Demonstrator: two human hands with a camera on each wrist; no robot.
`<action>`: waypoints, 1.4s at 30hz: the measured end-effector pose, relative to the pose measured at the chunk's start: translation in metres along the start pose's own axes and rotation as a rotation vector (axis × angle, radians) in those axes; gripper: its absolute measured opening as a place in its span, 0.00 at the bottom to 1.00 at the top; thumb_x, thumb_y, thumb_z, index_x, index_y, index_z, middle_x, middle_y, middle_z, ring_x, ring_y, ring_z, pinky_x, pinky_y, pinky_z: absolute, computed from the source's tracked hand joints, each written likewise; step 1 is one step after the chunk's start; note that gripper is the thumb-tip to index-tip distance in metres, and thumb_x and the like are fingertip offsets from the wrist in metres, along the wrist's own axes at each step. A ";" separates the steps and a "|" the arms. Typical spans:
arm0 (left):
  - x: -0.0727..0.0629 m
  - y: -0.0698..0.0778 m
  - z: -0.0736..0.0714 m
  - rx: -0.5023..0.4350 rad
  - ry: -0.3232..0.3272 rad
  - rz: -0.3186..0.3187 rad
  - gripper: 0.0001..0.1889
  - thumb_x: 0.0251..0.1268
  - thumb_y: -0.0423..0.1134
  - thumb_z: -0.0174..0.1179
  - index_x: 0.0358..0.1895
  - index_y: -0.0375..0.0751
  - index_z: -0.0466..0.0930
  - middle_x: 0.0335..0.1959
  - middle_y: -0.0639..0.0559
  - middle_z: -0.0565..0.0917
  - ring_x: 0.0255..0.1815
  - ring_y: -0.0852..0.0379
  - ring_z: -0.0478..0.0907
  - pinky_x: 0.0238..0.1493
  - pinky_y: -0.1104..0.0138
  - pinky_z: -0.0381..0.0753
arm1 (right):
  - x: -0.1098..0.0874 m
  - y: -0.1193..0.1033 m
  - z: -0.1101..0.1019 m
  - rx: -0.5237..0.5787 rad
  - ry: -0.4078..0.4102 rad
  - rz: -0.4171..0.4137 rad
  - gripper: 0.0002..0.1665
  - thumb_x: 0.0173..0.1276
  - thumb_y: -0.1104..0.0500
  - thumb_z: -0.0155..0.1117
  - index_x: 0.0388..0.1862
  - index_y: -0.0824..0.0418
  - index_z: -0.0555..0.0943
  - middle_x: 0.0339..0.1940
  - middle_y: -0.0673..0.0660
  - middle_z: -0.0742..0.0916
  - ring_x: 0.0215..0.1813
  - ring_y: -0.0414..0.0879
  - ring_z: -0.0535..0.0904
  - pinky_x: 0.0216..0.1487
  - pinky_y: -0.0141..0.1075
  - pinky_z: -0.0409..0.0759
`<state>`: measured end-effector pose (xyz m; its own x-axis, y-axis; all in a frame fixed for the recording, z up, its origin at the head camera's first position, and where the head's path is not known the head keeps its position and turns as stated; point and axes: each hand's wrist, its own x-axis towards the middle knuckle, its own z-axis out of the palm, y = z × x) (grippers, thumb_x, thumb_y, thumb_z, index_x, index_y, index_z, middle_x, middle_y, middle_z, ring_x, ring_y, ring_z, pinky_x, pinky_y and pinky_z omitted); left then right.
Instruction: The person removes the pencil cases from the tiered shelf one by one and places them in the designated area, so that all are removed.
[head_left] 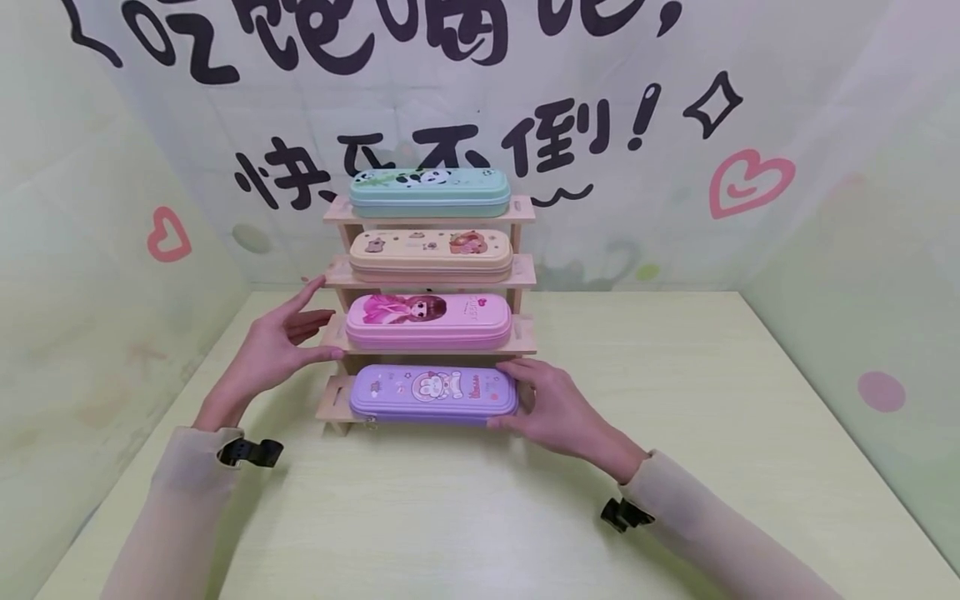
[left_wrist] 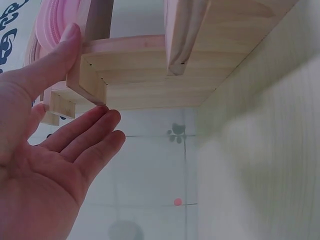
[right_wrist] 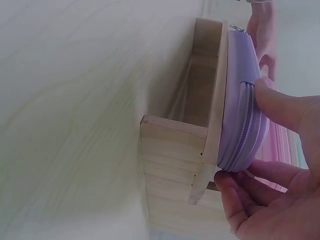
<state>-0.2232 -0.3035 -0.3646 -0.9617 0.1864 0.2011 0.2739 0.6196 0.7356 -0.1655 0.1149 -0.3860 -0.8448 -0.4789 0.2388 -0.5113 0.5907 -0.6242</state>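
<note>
A purple pencil case (head_left: 435, 393) with a cartoon bunny lies on the lowest step of a wooden tiered rack (head_left: 333, 400). My right hand (head_left: 551, 408) grips its right end, thumb at the front and fingers behind. In the right wrist view the thumb presses on the purple pencil case (right_wrist: 240, 110) near its zipper. My left hand (head_left: 273, 346) is at the rack's left side, beside a pink pencil case (head_left: 431, 323) with a doll picture. In the left wrist view its thumb lies along the wooden step edge (left_wrist: 82, 85), with the other fingers extended beside the rack.
Higher on the rack lie a cream pencil case (head_left: 431, 254) and a mint-green panda pencil case (head_left: 430, 192). The rack stands on a pale wood-grain table (head_left: 637, 375). Behind it hangs a white printed backdrop (head_left: 600, 217), with side panels left and right.
</note>
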 end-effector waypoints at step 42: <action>0.001 0.000 0.000 -0.011 -0.002 -0.001 0.60 0.56 0.44 0.82 0.85 0.76 0.50 0.69 0.32 0.78 0.69 0.36 0.77 0.65 0.54 0.78 | -0.008 0.011 -0.016 0.087 -0.034 0.119 0.51 0.49 0.51 0.91 0.71 0.66 0.80 0.60 0.57 0.87 0.56 0.51 0.82 0.59 0.54 0.83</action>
<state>-0.2240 -0.3036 -0.3645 -0.9619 0.1875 0.1987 0.2727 0.6113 0.7430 -0.1666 0.1357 -0.3833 -0.8921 -0.4311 0.1351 -0.3908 0.5866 -0.7093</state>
